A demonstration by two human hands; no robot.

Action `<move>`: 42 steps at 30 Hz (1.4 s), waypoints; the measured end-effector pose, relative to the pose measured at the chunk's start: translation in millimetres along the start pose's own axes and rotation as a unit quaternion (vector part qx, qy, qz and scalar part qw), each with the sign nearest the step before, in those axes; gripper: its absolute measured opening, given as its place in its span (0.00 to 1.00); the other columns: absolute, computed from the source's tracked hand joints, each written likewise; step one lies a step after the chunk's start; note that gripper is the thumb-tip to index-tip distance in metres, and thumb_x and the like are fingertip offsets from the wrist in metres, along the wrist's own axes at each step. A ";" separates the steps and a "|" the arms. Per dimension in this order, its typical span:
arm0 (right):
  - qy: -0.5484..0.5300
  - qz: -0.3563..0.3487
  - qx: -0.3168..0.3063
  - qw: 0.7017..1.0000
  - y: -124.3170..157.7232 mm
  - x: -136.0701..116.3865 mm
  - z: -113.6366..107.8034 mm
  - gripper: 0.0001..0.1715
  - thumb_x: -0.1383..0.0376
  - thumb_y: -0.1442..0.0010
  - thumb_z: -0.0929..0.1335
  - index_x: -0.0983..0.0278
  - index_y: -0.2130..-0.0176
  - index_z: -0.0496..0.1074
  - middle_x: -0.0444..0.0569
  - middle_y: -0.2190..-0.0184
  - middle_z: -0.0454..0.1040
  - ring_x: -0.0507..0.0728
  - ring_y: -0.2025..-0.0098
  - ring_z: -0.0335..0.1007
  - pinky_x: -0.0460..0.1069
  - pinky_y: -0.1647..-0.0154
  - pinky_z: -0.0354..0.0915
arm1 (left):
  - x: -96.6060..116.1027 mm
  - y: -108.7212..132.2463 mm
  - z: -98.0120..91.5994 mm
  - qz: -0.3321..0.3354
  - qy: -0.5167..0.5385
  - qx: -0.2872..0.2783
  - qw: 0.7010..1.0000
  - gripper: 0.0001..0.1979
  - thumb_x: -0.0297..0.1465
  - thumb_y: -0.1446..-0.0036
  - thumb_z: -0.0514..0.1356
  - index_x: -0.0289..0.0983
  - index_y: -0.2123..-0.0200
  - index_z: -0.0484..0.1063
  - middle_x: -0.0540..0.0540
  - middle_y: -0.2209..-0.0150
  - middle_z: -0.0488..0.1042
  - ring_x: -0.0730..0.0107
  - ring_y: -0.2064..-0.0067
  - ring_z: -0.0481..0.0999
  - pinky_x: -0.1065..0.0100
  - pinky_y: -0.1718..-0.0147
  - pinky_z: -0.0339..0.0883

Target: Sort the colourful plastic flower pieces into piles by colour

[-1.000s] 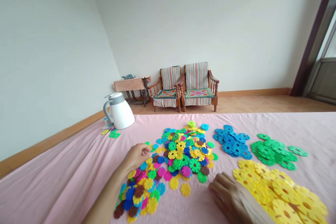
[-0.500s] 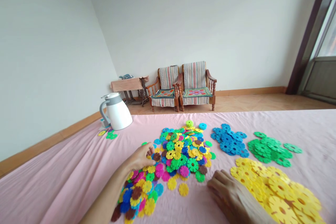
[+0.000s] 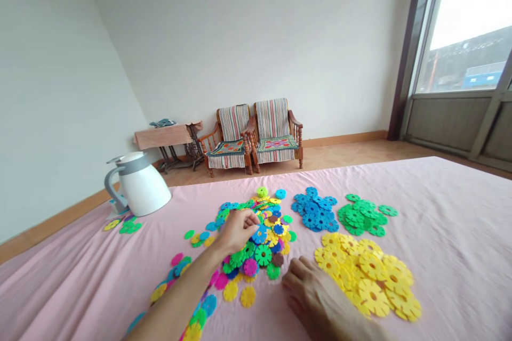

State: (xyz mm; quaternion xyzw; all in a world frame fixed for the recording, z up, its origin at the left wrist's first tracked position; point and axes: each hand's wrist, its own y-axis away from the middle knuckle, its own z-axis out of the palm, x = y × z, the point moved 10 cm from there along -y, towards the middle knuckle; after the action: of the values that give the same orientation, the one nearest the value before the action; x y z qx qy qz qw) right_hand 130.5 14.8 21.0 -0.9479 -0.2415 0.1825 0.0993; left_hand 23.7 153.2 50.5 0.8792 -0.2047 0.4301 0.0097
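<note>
My left hand (image 3: 239, 230) is over the mixed-colour pile of flower-shaped plastic discs (image 3: 246, 250), its thumb and fingers pinched on a blue disc (image 3: 260, 234). More mixed discs lie beneath and to the left of my left forearm. My right hand (image 3: 308, 285) rests palm down on the pink cloth, fingers loosely bent, with no disc visible in it. It lies between the mixed pile and a heap of yellow discs (image 3: 372, 266). Its fingertips are partly hidden. Beyond it are a heap of blue discs (image 3: 316, 210) and a heap of green discs (image 3: 362, 216).
A white and grey jug (image 3: 144, 186) stands at the left on the pink cloth (image 3: 452, 224), with a few loose discs (image 3: 130, 225) beside it. Past the far edge are two wooden armchairs (image 3: 276, 136) and a cloth-covered small table (image 3: 164, 137). A glazed door (image 3: 452, 117) is at right.
The view has turned to the right. My left hand has moved from the mixed pile's left side to over its middle and now holds a blue disc. My right hand stays on the cloth.
</note>
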 end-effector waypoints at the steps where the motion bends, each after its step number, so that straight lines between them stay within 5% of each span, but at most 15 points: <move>1: 0.001 -0.003 0.001 1.000 0.0 0.1 0.4 0.09 0.75 0.47 0.64 0.62 0.69 0.69 0.47 0.65 0.72 0.56 0.63 0.66 0.49 0.62 0.61 | 8.3 -10.7 17.9 0.005 0.024 -0.013 1.000 0.04 0.25 0.59 0.59 0.34 0.75 0.72 0.49 0.77 0.73 0.69 0.73 0.72 0.70 0.72 0.65; 5: 0.002 -0.016 0.008 1.000 -0.9 0.4 0.0 0.08 0.73 0.46 0.64 0.62 0.69 0.69 0.47 0.66 0.72 0.55 0.63 0.66 0.48 0.62 0.61 | 27.6 -51.4 57.4 0.010 0.059 -0.020 0.998 0.05 0.27 0.53 0.59 0.33 0.70 0.72 0.46 0.74 0.76 0.70 0.73 0.75 0.70 0.73 0.66; 9: 0.004 -0.020 0.017 1.000 -1.5 0.5 -3.0 0.05 0.72 0.47 0.65 0.63 0.69 0.69 0.48 0.65 0.72 0.55 0.63 0.66 0.48 0.63 0.62 | 23.8 -66.4 49.4 0.011 0.069 0.003 0.998 0.08 0.27 0.50 0.58 0.32 0.65 0.71 0.42 0.68 0.77 0.70 0.70 0.76 0.70 0.70 0.69; 13: -0.003 -0.010 0.007 1.000 -1.8 1.1 -1.5 0.08 0.73 0.46 0.64 0.62 0.68 0.69 0.48 0.64 0.73 0.56 0.62 0.67 0.49 0.62 0.63 | -2.6 -49.8 7.5 0.004 0.042 0.027 0.999 0.08 0.29 0.53 0.60 0.32 0.67 0.72 0.44 0.69 0.77 0.67 0.67 0.77 0.68 0.66 0.70; 21: -0.004 -0.034 0.036 0.999 1.2 -0.7 1.9 0.11 0.76 0.46 0.62 0.62 0.69 0.69 0.48 0.67 0.72 0.56 0.65 0.66 0.49 0.65 0.63 | -95.3 -8.6 -126.5 -0.088 -0.084 0.131 0.984 0.08 0.31 0.59 0.61 0.35 0.71 0.74 0.45 0.69 0.79 0.61 0.62 0.76 0.63 0.59 0.68; 24: 0.001 -0.050 0.050 0.998 1.4 0.8 6.4 0.10 0.75 0.47 0.63 0.62 0.69 0.69 0.49 0.67 0.72 0.56 0.67 0.66 0.49 0.68 0.62 | -131.0 1.8 -147.4 -0.131 -0.126 0.138 0.974 0.08 0.29 0.62 0.62 0.37 0.74 0.74 0.46 0.70 0.79 0.61 0.63 0.77 0.65 0.60 0.68; 29: -0.007 -0.052 0.041 0.998 2.2 1.8 6.7 0.09 0.74 0.46 0.63 0.62 0.70 0.69 0.49 0.67 0.72 0.56 0.66 0.67 0.48 0.68 0.63 | -155.1 7.0 -132.4 -0.135 -0.155 0.106 0.973 0.14 0.29 0.64 0.63 0.35 0.68 0.76 0.43 0.66 0.79 0.59 0.62 0.77 0.65 0.61 0.68; 34: -0.021 -0.046 0.044 0.998 3.6 3.6 5.2 0.08 0.73 0.45 0.63 0.61 0.70 0.68 0.48 0.67 0.72 0.55 0.66 0.66 0.48 0.67 0.63 | -136.1 2.7 -106.6 -0.076 -0.154 0.057 0.983 0.15 0.29 0.64 0.63 0.37 0.66 0.77 0.44 0.61 0.77 0.60 0.57 0.74 0.66 0.58 0.66; 39: -0.023 -0.041 0.070 0.996 2.9 7.9 9.7 0.09 0.74 0.46 0.62 0.61 0.71 0.68 0.47 0.68 0.71 0.55 0.67 0.66 0.48 0.68 0.62 | -125.6 -3.0 -92.6 -0.062 -0.153 -0.021 0.986 0.07 0.28 0.64 0.61 0.35 0.76 0.76 0.50 0.76 0.76 0.67 0.72 0.74 0.70 0.70 0.67; 42: -0.015 -0.049 0.066 0.997 1.8 7.9 12.1 0.09 0.73 0.46 0.62 0.61 0.70 0.68 0.48 0.68 0.71 0.55 0.67 0.66 0.48 0.69 0.62 | -119.1 -15.4 -92.3 -0.050 -0.167 -0.002 0.985 0.07 0.27 0.60 0.59 0.35 0.74 0.76 0.49 0.75 0.77 0.66 0.70 0.75 0.70 0.68 0.67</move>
State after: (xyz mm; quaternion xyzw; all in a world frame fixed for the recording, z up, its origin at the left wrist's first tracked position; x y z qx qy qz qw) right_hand 133.0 18.4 7.0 -0.9235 -0.2763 0.2075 0.1667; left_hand -105.2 227.0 20.5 0.9477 -0.1598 0.2762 -0.0010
